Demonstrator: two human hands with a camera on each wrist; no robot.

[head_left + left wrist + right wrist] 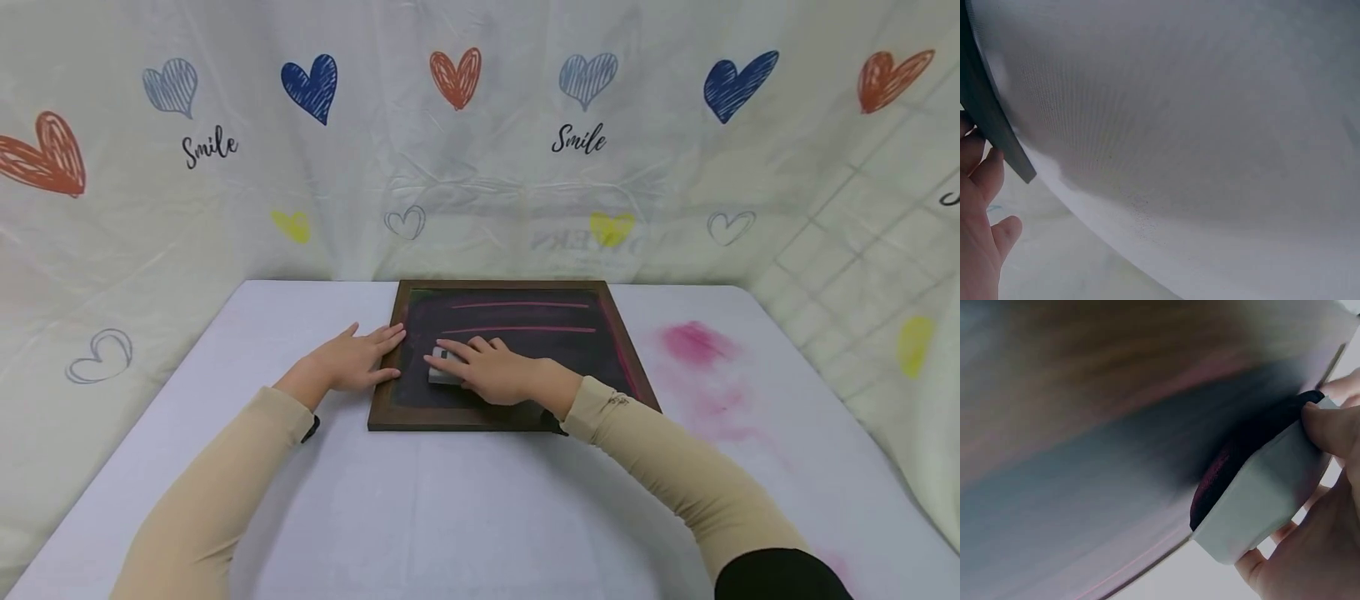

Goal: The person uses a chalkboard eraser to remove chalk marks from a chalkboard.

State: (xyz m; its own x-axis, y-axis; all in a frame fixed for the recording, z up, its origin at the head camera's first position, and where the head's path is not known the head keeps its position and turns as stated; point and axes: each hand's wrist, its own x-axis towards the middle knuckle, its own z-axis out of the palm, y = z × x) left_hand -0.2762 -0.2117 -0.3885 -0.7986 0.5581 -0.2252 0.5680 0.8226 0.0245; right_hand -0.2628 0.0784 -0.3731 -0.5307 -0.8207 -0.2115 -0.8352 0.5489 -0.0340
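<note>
A small chalkboard (517, 314) with a brown wooden frame (450, 419) lies on the table, two pink horizontal lines across its upper half. My right hand (501, 373) grips a chalkboard eraser (441, 377) over the lower left of the black surface. In the right wrist view the eraser (1260, 494) has a pale grey body and a dark pad with pink dust on it; thumb and fingers hold its two sides. My left hand (352, 361) rests with extended fingers on the left side of the frame. The left wrist view shows its fingertips at the frame edge (991, 112).
A white cloth covers the table (465, 517). Pink smudges (699, 344) mark it to the right of the board. Behind hangs a white curtain (502, 167) printed with hearts and "Smile", close to the board's far edge.
</note>
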